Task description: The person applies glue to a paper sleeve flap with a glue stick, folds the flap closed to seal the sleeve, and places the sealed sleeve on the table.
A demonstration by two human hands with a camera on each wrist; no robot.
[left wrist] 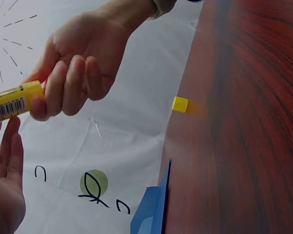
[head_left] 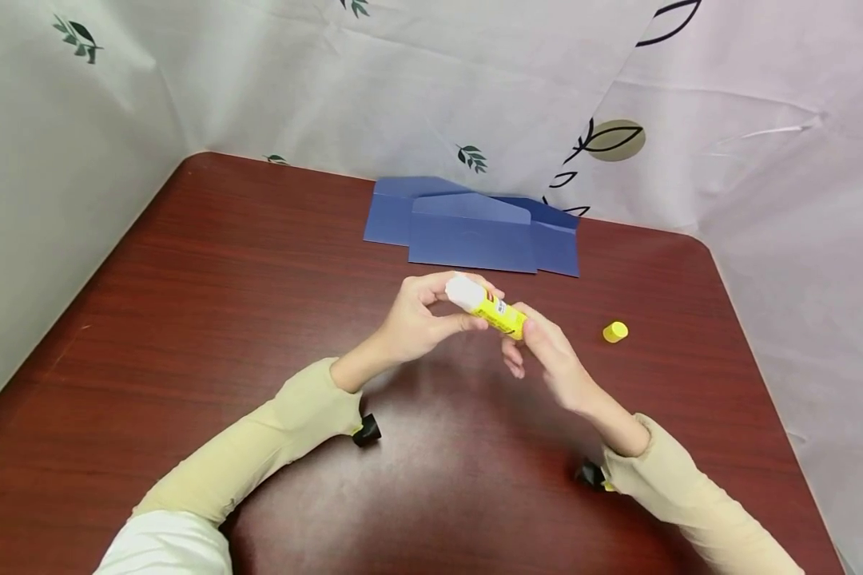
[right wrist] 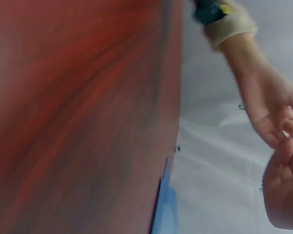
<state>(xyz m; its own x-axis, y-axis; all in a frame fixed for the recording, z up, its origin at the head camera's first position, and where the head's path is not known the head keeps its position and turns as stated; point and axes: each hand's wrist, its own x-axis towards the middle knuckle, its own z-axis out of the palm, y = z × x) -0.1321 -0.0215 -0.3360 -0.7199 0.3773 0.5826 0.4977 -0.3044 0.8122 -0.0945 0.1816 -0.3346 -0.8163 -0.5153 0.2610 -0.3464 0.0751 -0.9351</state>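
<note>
A yellow glue stick (head_left: 502,314) is held up above the table, uncapped, with its white end (head_left: 463,292) pointing to the upper left. My left hand (head_left: 424,319) grips its barrel near the white end between thumb and fingers. At the yellow base my right hand (head_left: 550,351) pinches it with thumb and forefinger. From the left wrist, a barcode shows on the glue stick (left wrist: 12,105) between the two hands. Most of it is hidden in the right wrist view. The yellow cap (head_left: 615,331) lies on the table to the right of my right hand.
Several blue envelopes (head_left: 472,243) with raised flaps lie overlapping at the table's back edge, beyond the hands. The brown wooden table (head_left: 187,319) meets a pale, leaf-printed cloth (head_left: 374,96) behind and at the sides.
</note>
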